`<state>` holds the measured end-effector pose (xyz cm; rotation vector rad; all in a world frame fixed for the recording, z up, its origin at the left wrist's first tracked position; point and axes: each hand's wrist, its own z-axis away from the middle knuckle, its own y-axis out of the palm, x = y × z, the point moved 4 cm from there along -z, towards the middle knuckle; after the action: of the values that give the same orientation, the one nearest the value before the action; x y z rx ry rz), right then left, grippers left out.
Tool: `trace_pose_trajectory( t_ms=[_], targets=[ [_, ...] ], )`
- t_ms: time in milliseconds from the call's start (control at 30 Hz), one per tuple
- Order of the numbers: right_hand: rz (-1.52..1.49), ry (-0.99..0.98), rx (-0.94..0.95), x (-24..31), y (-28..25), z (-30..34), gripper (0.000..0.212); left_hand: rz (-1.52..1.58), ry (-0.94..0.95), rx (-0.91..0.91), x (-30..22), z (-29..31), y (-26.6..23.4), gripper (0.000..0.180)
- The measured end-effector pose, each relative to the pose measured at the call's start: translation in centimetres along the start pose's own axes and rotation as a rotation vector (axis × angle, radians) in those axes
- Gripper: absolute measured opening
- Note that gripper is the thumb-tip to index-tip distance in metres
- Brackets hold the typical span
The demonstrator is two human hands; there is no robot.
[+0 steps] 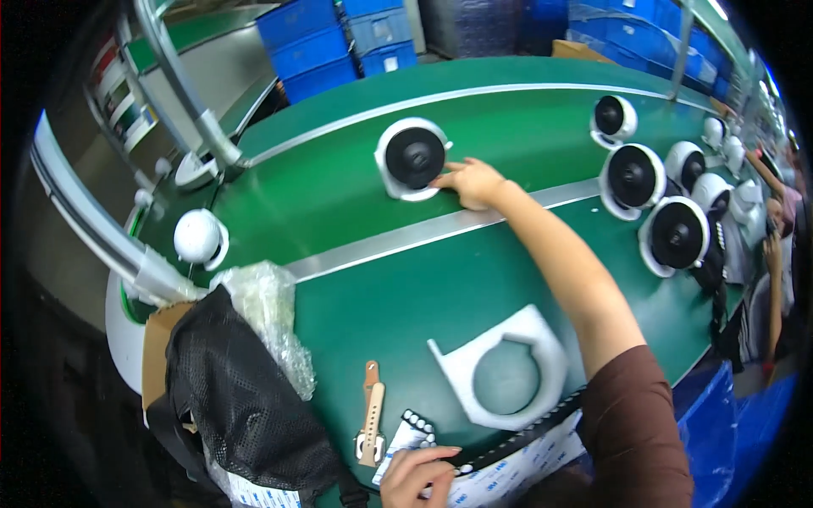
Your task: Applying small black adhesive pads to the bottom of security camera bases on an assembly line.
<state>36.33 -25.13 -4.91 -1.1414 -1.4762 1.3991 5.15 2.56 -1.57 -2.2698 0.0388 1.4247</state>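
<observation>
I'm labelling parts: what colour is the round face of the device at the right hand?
The round face is black, seen in the head view.

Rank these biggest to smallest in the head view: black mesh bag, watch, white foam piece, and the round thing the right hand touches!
1. Black mesh bag
2. White foam piece
3. Round thing at the right hand
4. Watch
The round thing looks farther away, so its true size is unsure.
</observation>
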Motion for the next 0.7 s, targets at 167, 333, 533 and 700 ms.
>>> trace_pose_trajectory(
  t_ms=[167, 333, 533, 700],
  targets=[
    [-0.200, -0.047, 0.038, 5.2, -6.9, 5.4, 0.048, 0.064, -0.201, -0.103, 1.1, 1.6, 0.7, 0.006],
    [-0.676, -0.427, 0.084, 15.2, -11.3, 19.4, 0.030, -0.150, 0.139, 0.020, 1.1, 0.7, -0.2, 0.008],
    [-0.796, -0.243, 0.195, 16.9, -10.7, 28.0, 0.019, -0.028, 0.092, -0.098, -2.0, -1.2, 1.9, 0.007],
    [-0.908, -0.071, 0.076, 17.8, -11.9, 29.1, 0.011, -0.269, 0.330, 0.006, -3.4, -2.1, 0.9, 0.019]
  ],
)
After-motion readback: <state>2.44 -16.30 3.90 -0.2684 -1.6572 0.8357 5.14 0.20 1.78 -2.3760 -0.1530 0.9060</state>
